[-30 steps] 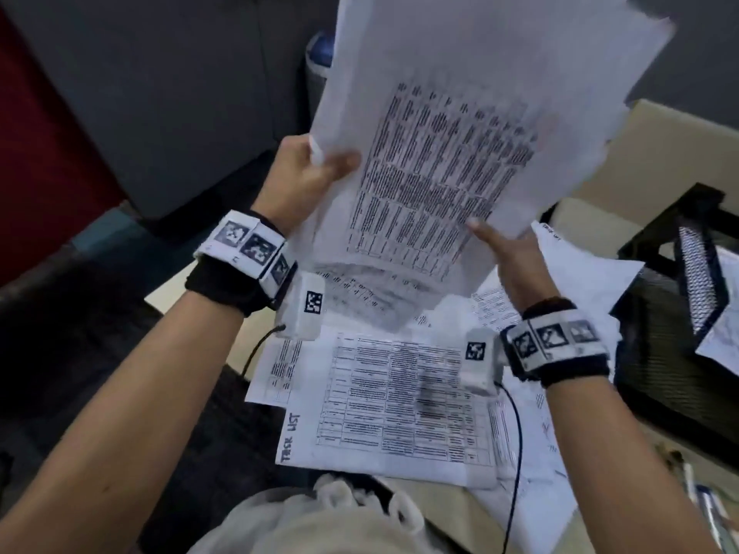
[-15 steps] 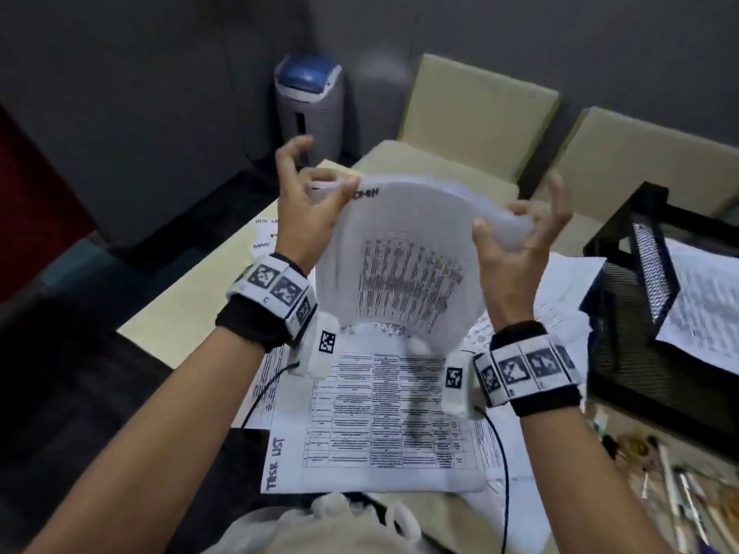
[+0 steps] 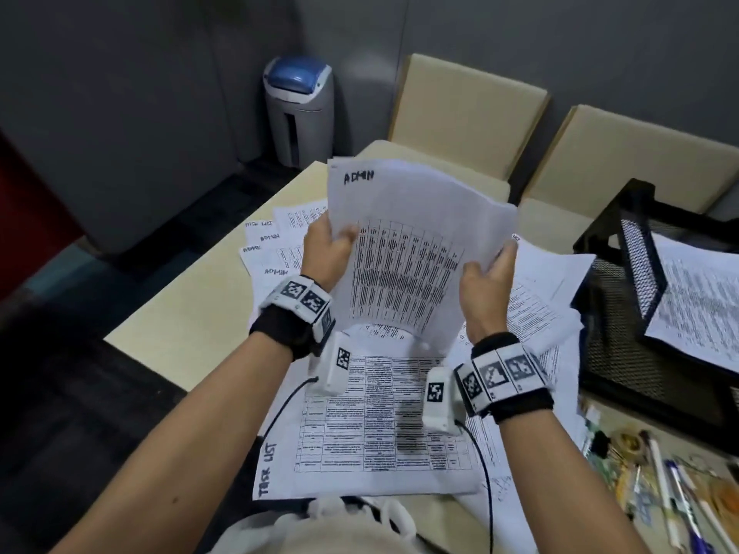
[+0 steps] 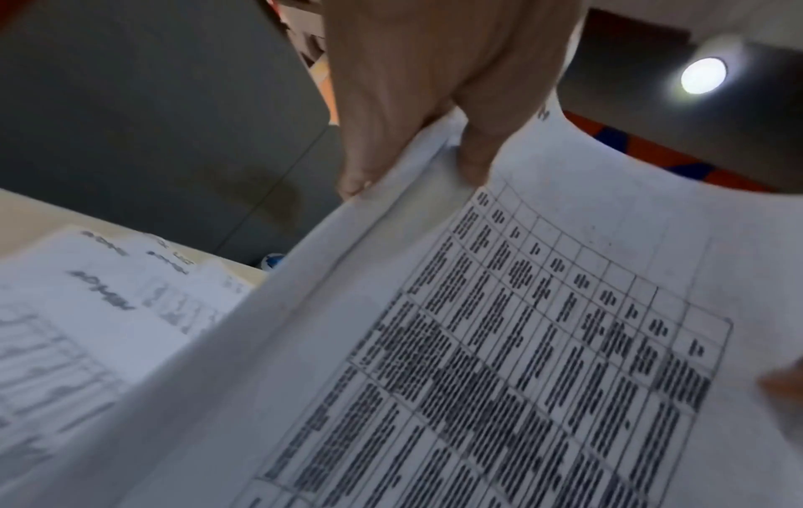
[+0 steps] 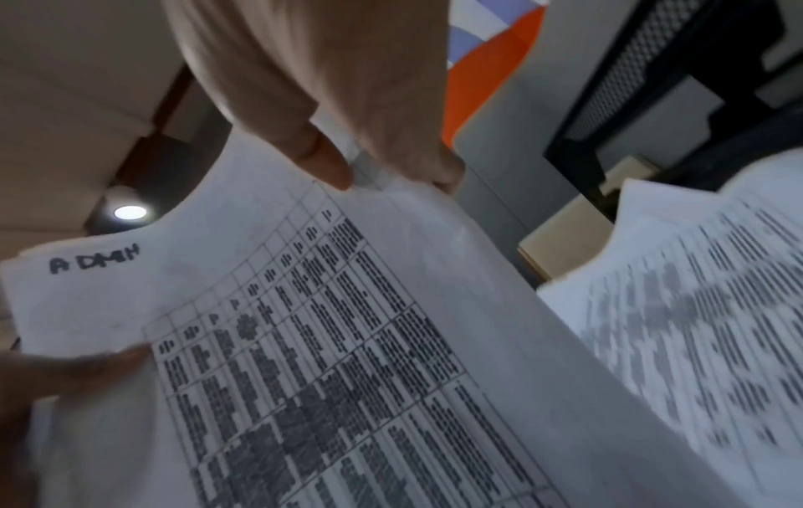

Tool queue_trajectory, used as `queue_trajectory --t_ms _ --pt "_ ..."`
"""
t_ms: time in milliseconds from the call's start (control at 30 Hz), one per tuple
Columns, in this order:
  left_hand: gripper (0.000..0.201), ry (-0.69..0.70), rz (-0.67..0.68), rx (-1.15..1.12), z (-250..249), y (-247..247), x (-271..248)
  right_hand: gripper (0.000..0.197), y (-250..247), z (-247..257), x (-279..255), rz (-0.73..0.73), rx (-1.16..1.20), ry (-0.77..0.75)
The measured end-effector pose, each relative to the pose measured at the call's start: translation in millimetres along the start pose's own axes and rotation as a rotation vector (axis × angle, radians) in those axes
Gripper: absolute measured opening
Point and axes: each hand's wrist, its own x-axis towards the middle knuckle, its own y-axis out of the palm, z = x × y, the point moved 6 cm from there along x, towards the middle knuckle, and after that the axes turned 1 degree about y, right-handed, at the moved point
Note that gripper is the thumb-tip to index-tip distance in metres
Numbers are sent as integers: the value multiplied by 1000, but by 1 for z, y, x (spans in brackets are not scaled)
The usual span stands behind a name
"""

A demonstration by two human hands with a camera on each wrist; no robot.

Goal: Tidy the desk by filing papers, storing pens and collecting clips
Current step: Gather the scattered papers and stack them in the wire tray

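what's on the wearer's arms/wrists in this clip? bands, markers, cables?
Bare forearms, no sleeves. Each wrist has a black band topped with white blocks bearing black-and-white square markers. A white camera box with one marker hangs under each wrist, and a thin black cable trails from it.

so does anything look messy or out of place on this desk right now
Yes. Loose papers lie fanned and overlapping at odd angles across the desk. Pens lie scattered at the right edge. The stack held upright by the left hand and right hand bows, its sheets uneven.
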Motion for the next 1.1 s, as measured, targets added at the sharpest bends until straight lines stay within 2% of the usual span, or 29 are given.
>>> queue_trajectory --t_ms 67,133,200,267,333,400,467,533,633,700,733,833,900,933,1000,1067,1100 --pt "26 57 82 -128 -16 3 4 32 -13 19 7 -75 76 -84" --pt "36 119 225 -271 -39 3 8 33 -30 38 15 -112 220 -174" --pt "67 149 328 -293 -47 4 12 36 -40 43 19 -92 301 -195" --pt "100 115 390 -244 -36 11 9 34 -38 30 17 -87 218 -120" --pt "107 49 447 -200 -15 24 1 31 -34 11 14 -107 107 -31" --pt "94 35 447 -176 -2 35 -5 36 -34 1 11 -138 63 -22" --pt "74 41 372 -209 1 35 -5 40 -38 2 12 -156 65 -49" --pt "78 13 344 -243 4 32 -5 37 -42 -4 13 -160 46 -24" --pt "101 -32 441 -46 23 38 -17 32 -42 -30 11 -102 -49 84" --pt "97 -30 487 94 37 45 -28 29 -46 -42 7 -78 -99 112" --pt "85 -12 472 123 38 48 -31 24 -51 -43 7 -77 -104 101" --pt "29 5 351 66 10 65 -34 16 -76 -37 9 -101 -65 79" --pt "9 30 298 -37 -26 84 -31 14 -97 -32 11 -81 -52 90" --pt "5 52 277 -121 -46 95 -29 14 -109 -27 11 -68 -90 80" --pt "11 72 238 -258 -82 121 -25 13 -141 -13 15 -75 -172 23" --pt "14 69 232 -340 -113 152 -24 12 -181 6 22 -160 -235 -61" --pt "12 42 271 -374 -124 172 -25 11 -205 15 28 -232 -267 -96"
